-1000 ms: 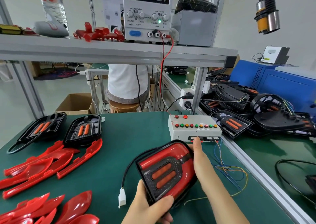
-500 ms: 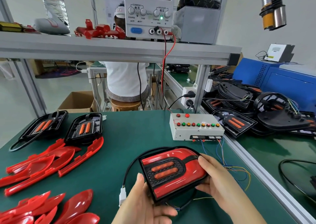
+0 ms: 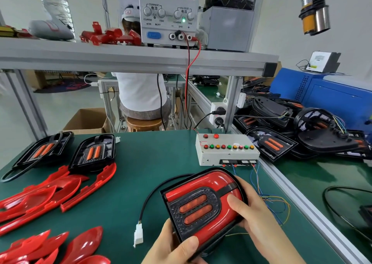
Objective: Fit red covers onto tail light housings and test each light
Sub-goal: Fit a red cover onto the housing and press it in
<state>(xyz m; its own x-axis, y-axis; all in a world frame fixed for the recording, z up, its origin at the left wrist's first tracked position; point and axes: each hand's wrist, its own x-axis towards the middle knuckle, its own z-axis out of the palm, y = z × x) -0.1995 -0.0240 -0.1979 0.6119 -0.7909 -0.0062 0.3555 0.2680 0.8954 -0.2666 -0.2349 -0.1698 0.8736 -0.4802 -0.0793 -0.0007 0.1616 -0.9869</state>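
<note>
A person is holding a tail light [image 3: 203, 207] in 2 hands, just above the green surface [image 3: 141, 163] and a little in front of the white test box [image 3: 227, 149]. The red cover [image 3: 213, 180] is sitting on the black housing [image 3: 174, 219]. The left hand [image 3: 177, 249] is gripping the near corner, thumb on top, fingers hidden underneath. The right hand [image 3: 251, 209] is gripping the right side, its thumb pressing on the cover and its fingers curling round the edge.

A black cable [image 3: 153, 195] is running from the light, and its white plug [image 3: 138, 234] is lying on the surface, joined to nothing. So I think the cover is being pushed on and the test is not yet done.

The light is looking like hard, stiff plastic, and not heavy. The shiny cover is looking slippery, and I think it could scratch or crack if squeezed hard. The black rim on 2 sides is the best place to hold it, never the thin cable.

Loose red covers [image 3: 50, 193] are lying on the left, with 2 bare housings [image 3: 92, 153] sitting behind them.
</note>
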